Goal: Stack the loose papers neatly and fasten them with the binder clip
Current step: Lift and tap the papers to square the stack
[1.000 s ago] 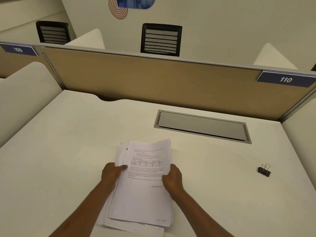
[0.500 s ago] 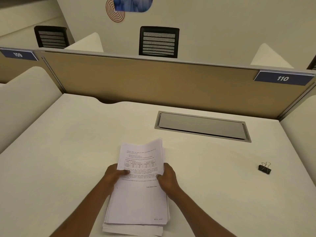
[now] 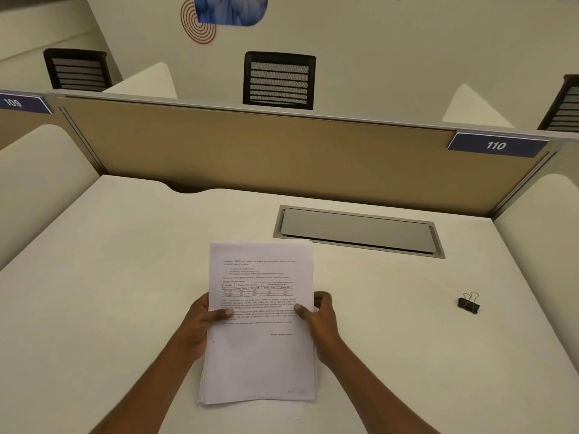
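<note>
1. White printed papers (image 3: 260,324) are held as one stack, gripped at mid-height by the left hand (image 3: 200,321) on one long edge and the right hand (image 3: 319,321) on the other, each thumb laid on the top sheet.
2. Each grip is closed on the stack; nothing else is carried in either hand.
3. The sheets are seen to be largely squared, with only slight offsets showing at the near left corner, so the stacking step is judged nearly done.
4. Whether the stack rests flat on the cream desk (image 3: 125,277) or is lifted a little cannot be told.
5. The black binder clip (image 3: 468,303) lies untouched on the desk, well apart to the right of the stack; fetching it and fastening the sheets is judged to remain.
6. A grey cable hatch (image 3: 357,231) is set into the desk beyond the stack.
7. A tan divider panel (image 3: 282,151) closes the booth, with a blue label (image 3: 496,145) reading 110; black mesh chairs (image 3: 279,79) are seen behind it.
</note>
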The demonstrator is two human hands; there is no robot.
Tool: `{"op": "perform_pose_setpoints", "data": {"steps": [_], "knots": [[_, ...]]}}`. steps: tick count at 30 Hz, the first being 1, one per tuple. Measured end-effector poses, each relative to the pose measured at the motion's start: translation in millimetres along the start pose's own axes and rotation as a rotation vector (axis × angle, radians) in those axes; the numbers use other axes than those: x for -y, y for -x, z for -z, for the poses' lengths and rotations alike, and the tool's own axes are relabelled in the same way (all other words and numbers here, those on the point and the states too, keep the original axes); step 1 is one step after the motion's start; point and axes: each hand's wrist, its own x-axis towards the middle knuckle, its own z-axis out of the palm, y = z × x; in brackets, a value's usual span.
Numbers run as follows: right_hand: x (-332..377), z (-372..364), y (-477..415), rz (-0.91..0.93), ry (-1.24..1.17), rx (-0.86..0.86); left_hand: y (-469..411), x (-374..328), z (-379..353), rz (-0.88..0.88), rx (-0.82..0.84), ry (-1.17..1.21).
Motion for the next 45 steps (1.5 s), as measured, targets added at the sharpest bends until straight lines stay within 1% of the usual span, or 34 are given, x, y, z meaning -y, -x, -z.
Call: {"op": "perform_pose_setpoints", "data": {"steps": [3, 5, 6, 7, 12, 18, 22, 25, 30, 33, 36, 41, 45], "knots": [[4, 17, -2, -0.103, -0.207, 0.097, 0, -4, -12, -0.017, 0.016, -0.031], [8, 25, 1, -0.063, -0.235, 0.227, 0, -7, -23, -0.031, 0.021, -0.066], [10, 29, 5, -0.03, -0.224, 0.267, 0, -10, -30, -0.039, 0.024, -0.08], [12, 32, 8, -0.004, -0.205, 0.265, 1, -13, -38, -0.046, 0.027, -0.096], [30, 46, 18, 0.099, -0.172, 0.064, 0, -30, -78, -0.093, 0.05, -0.179], [58, 75, 36, 0.266, -0.118, -0.066, -1, -46, -128, -0.195, 0.111, -0.168], [72, 100, 45, 0.373, -0.093, -0.146, -3, -46, -155, -0.286, 0.127, -0.141], [76, 115, 50, 0.433, -0.076, -0.185, -4, -41, -169, -0.314, 0.154, -0.123], [59, 131, 52, 0.441, -0.087, -0.219, -5, -24, -183, -0.314, 0.161, -0.095], [42, 134, 52, 0.426, -0.057, -0.243, -5, -11, -184, -0.275, 0.138, -0.149], [33, 135, 51, 0.423, -0.037, -0.228, -6, -3, -182, -0.259, 0.115, -0.226], [31, 135, 42, 0.393, -0.104, -0.244, -12, -5, -187, -0.249, 0.054, -0.274], [31, 134, 36, 0.353, -0.16, -0.247, -17, -2, -196, -0.239, 0.023, -0.263]]}}
